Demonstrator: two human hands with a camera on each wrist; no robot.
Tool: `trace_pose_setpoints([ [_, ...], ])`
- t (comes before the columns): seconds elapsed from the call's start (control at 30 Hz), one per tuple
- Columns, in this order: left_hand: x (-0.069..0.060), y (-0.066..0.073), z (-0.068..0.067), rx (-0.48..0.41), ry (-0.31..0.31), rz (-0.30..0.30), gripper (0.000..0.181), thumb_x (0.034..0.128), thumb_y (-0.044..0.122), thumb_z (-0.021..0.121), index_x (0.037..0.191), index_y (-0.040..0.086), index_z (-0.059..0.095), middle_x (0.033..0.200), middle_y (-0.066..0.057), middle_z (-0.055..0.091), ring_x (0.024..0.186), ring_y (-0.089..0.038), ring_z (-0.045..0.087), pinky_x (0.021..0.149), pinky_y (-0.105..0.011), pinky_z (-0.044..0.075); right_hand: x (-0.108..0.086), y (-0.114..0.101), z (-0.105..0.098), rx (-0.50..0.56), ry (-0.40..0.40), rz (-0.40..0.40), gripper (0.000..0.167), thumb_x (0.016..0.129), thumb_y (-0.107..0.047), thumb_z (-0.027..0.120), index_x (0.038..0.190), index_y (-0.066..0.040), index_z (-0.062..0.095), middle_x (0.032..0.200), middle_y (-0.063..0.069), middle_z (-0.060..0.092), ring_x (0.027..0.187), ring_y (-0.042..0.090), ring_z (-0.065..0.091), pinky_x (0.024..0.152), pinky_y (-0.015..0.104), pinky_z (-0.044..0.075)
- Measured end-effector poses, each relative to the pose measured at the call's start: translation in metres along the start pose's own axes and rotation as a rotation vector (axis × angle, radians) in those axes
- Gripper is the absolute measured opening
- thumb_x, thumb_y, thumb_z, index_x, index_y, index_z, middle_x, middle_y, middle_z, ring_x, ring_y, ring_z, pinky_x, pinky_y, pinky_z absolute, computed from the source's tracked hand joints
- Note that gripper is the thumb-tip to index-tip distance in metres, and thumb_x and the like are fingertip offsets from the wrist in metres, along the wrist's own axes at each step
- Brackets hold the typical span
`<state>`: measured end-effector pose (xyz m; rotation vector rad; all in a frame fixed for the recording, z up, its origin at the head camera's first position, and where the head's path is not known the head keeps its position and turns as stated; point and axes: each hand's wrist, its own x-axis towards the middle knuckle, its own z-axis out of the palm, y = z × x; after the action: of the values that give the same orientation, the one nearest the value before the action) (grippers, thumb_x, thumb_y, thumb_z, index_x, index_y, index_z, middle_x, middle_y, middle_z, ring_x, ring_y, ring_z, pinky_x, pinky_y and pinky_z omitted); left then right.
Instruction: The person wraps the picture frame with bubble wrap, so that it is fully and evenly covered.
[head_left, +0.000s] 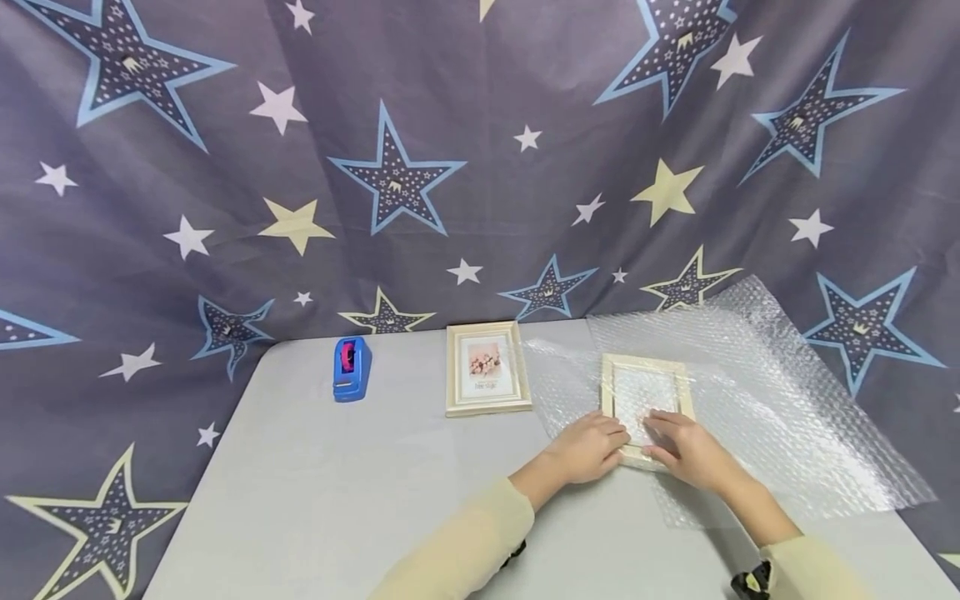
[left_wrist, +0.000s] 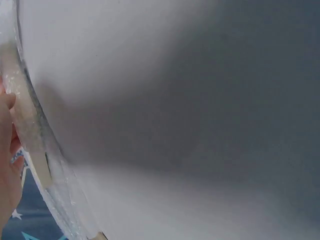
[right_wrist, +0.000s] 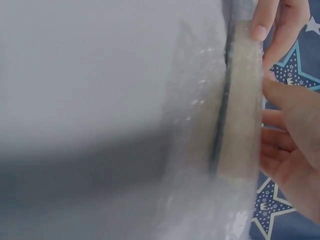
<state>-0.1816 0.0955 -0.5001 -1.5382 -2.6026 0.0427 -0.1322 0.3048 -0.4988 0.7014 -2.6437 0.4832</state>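
A cream picture frame [head_left: 609, 383] lies under or within clear bubble wrap [head_left: 780, 417] at the right of the table. My left hand [head_left: 588, 447] rests on the frame's near left corner. Fingers of my right hand [head_left: 693, 450] touch its near right part, over the picture. In the right wrist view, the frame's edge [right_wrist: 241, 110] shows through the film, with my right hand [right_wrist: 295, 135] against it, fingers bent loosely. The left wrist view catches my left hand [left_wrist: 7, 160] at the wrapped frame's side [left_wrist: 27, 110].
A second cream frame with a flower picture [head_left: 486, 367] lies left of the wrapped one, its right edge by the film. A blue tape dispenser [head_left: 351, 369] stands farther left on the grey-white table [head_left: 337, 500]. A star-patterned cloth [head_left: 465, 83] hangs behind.
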Motion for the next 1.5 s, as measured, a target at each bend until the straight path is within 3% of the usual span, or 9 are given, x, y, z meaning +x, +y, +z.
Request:
trace_pose_setpoints([
  [0.27, -0.003, -0.006, 0.0, -0.005, -0.008, 0.002, 0.036, 0.101, 0.034, 0.044, 0.133, 0.021, 0.056, 0.138, 0.008, 0.057, 0.136, -0.009, 0.047, 0.12, -0.032, 0.031, -0.002, -0.001, 0.003, 0.042, -0.003, 0.061, 0.051, 0.074, -0.02, 0.08, 0.114, 0.008, 0.065, 0.118, 0.028, 0.064, 0.107, 0.045, 0.062, 0.09, 0.055, 0.051],
  [0.43, -0.013, -0.011, -0.003, -0.141, 0.063, -0.071, 0.038, 0.099, 0.034, 0.047, 0.131, 0.017, 0.058, 0.14, 0.001, 0.057, 0.134, -0.014, 0.05, 0.117, -0.033, 0.036, 0.001, -0.003, 0.004, 0.035, -0.025, 0.06, 0.051, 0.074, -0.021, 0.08, 0.113, 0.009, 0.065, 0.116, 0.029, 0.065, 0.106, 0.044, 0.063, 0.09, 0.054, 0.052],
  [0.57, -0.021, -0.028, -0.006, -0.269, 0.182, -0.28, 0.036, 0.0964, 0.029, 0.053, 0.126, 0.012, 0.062, 0.135, -0.005, 0.061, 0.127, -0.019, 0.056, 0.111, -0.032, 0.043, 0.002, -0.004, 0.004, 0.035, -0.031, 0.058, 0.05, 0.074, -0.021, 0.08, 0.112, 0.009, 0.065, 0.115, 0.029, 0.066, 0.106, 0.044, 0.064, 0.09, 0.054, 0.052],
  [0.83, -0.025, -0.09, -0.011, -0.576, 0.33, -0.924, 0.039, 0.0904, 0.016, 0.06, 0.124, -0.004, 0.058, 0.123, -0.021, 0.063, 0.115, -0.034, 0.061, 0.098, -0.041, 0.053, 0.003, -0.001, 0.001, 0.066, -0.058, 0.054, 0.05, 0.076, -0.02, 0.078, 0.115, 0.009, 0.064, 0.119, 0.031, 0.063, 0.109, 0.047, 0.061, 0.093, 0.056, 0.05],
  [0.93, -0.025, -0.111, -0.011, -0.693, 0.353, -1.056, 0.042, 0.09, 0.013, 0.058, 0.125, -0.01, 0.056, 0.116, -0.027, 0.065, 0.111, -0.039, 0.063, 0.096, -0.043, 0.054, 0.003, 0.0, 0.001, 0.067, -0.052, 0.049, 0.05, 0.076, -0.019, 0.078, 0.115, 0.008, 0.064, 0.119, 0.031, 0.063, 0.11, 0.047, 0.061, 0.093, 0.056, 0.05],
  [1.2, -0.02, -0.136, -0.004, -0.991, 0.376, -1.206, 0.041, 0.0874, 0.013, 0.061, 0.123, -0.009, 0.059, 0.123, -0.023, 0.064, 0.118, -0.035, 0.06, 0.103, -0.039, 0.05, 0.003, -0.001, 0.0, 0.086, -0.065, 0.076, 0.05, 0.076, -0.02, 0.078, 0.116, 0.008, 0.064, 0.121, 0.031, 0.062, 0.111, 0.047, 0.06, 0.092, 0.056, 0.05],
  [1.27, -0.017, -0.137, -0.003, -1.054, 0.398, -1.227, 0.04, 0.0867, 0.012, 0.063, 0.121, -0.008, 0.061, 0.116, -0.023, 0.067, 0.109, -0.033, 0.065, 0.094, -0.035, 0.055, 0.003, -0.001, 0.0, 0.084, -0.066, 0.08, 0.051, 0.076, -0.021, 0.078, 0.116, 0.007, 0.064, 0.121, 0.031, 0.062, 0.111, 0.047, 0.06, 0.093, 0.056, 0.05],
  [1.4, -0.012, -0.135, -0.004, -1.177, 0.431, -1.241, 0.037, 0.0863, 0.01, 0.067, 0.118, -0.008, 0.063, 0.097, -0.022, 0.073, 0.072, -0.019, 0.071, 0.06, -0.018, 0.056, 0.004, -0.002, 0.001, 0.08, -0.067, 0.084, 0.051, 0.076, -0.022, 0.078, 0.116, 0.007, 0.065, 0.12, 0.031, 0.063, 0.111, 0.047, 0.061, 0.093, 0.056, 0.05],
  [1.5, -0.009, -0.132, -0.007, -1.194, 0.418, -1.243, 0.029, 0.0846, 0.009, 0.069, 0.11, -0.006, 0.067, 0.088, -0.019, 0.075, 0.062, -0.011, 0.068, 0.053, -0.013, 0.051, 0.004, -0.002, 0.001, 0.08, -0.065, 0.079, 0.052, 0.075, -0.022, 0.079, 0.116, 0.007, 0.064, 0.12, 0.03, 0.063, 0.111, 0.047, 0.061, 0.093, 0.056, 0.05],
])
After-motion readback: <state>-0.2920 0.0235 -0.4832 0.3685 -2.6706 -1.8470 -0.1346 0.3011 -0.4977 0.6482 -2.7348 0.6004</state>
